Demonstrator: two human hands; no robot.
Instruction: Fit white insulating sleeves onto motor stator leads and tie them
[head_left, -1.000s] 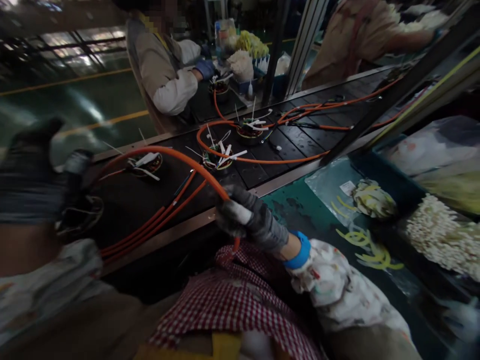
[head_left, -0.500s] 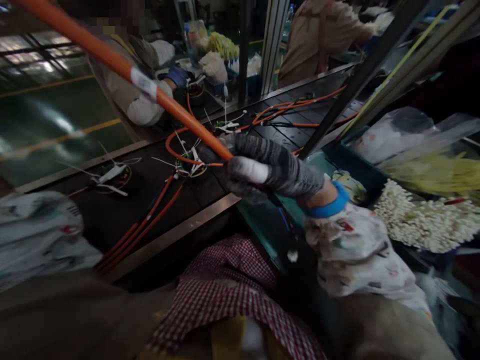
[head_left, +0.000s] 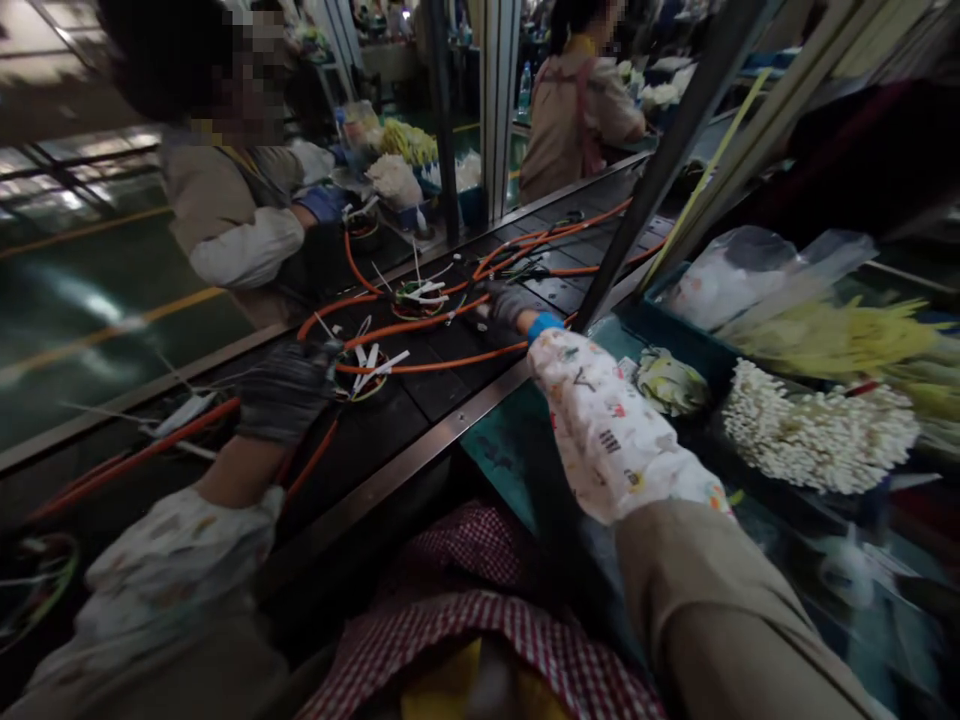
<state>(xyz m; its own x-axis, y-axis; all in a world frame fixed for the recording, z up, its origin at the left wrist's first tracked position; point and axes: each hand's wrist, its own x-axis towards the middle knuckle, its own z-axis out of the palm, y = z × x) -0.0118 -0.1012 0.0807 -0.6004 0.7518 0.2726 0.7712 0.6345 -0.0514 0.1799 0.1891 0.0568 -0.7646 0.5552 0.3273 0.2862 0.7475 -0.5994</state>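
Observation:
My left hand [head_left: 289, 388], in a grey knitted glove, is closed over the belt at the left end of an orange cable [head_left: 412, 325]; its fingertips are partly hidden. Beside those fingers lies a coiled wire bundle [head_left: 364, 372] with white ties or connectors. Farther right, my right hand [head_left: 508, 305], also gloved, reaches forward over the belt with its fingers closed at the other end of that cable; they are small and dim. Behind the cable sits a second coiled bundle [head_left: 420, 293] with white pieces.
A dark slatted belt [head_left: 420, 395] runs diagonally, with a metal edge [head_left: 405, 452] on my side. More orange cables [head_left: 555, 228] lie farther along. A slanted dark post [head_left: 660, 170] rises at right, near white connectors [head_left: 817, 430] and yellow strips [head_left: 862, 340]. A co-worker [head_left: 240, 210] works across the belt.
The thick orange cable, earlier raised across the view in my right hand, now lies low over the belt. My right hand has moved forward; my left hand has come into view.

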